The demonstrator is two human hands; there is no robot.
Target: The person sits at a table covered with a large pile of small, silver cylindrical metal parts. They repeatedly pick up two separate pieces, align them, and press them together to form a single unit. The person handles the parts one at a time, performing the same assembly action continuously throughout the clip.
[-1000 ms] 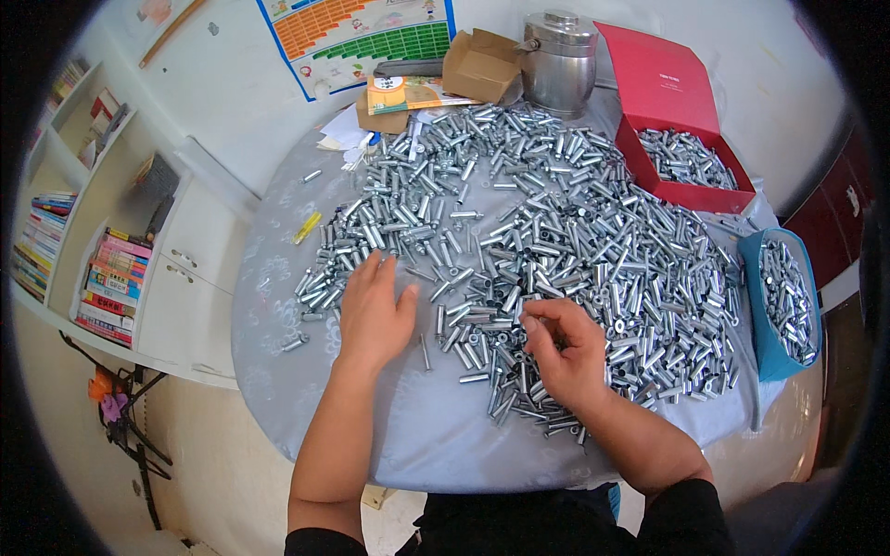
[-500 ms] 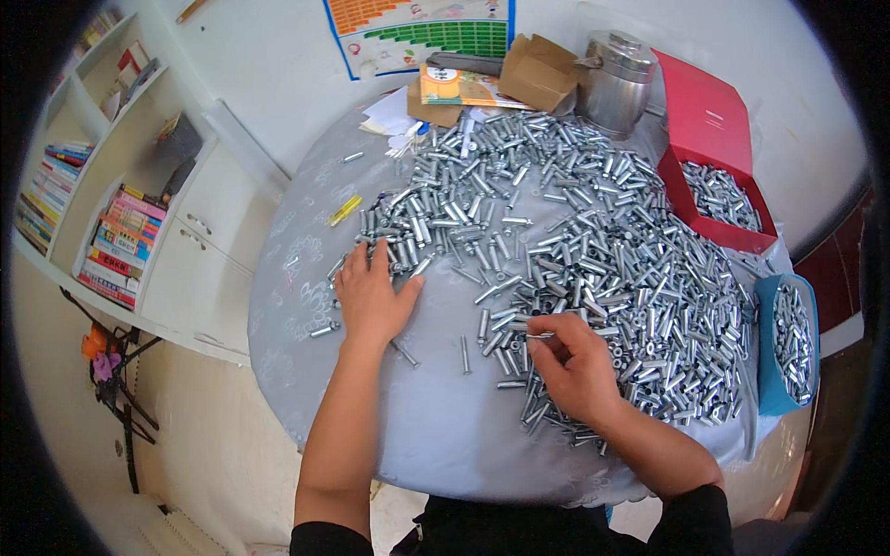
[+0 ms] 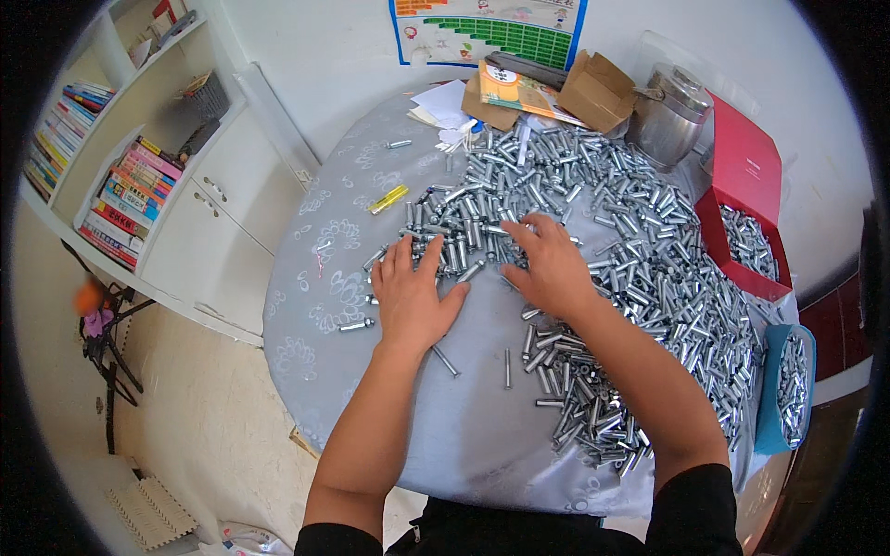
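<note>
A large heap of silvery metal expansion bolts [image 3: 677, 306] spreads over the table, with a smaller cluster [image 3: 473, 199] at its far left. My left hand [image 3: 408, 296] rests at the near left edge of that cluster, palm down, fingers spread and touching bolts. At the cluster's right side is my right hand [image 3: 554, 267], its thumb and index finger apart over the bolts; the undersides of its fingers are hidden. A thin bolt [image 3: 446, 361] lies just below my left thumb, and another bolt [image 3: 507, 368] to its right. One sleeved bolt [image 3: 356, 325] sits left of my left hand.
A red box [image 3: 751, 246] and a blue bin [image 3: 788, 389], both holding bolts, stand at the right. Behind the heap are a metal kettle [image 3: 669, 116], an open cardboard box [image 3: 598, 93] and papers [image 3: 443, 104]. A yellow stick-shaped thing [image 3: 388, 199] lies far left on the grey tablecloth [image 3: 324, 371].
My right hand has moved from the near right heap, where its fingers were pinched, up and left to the far cluster. My left hand stays beside the cluster. The view has shifted left.
</note>
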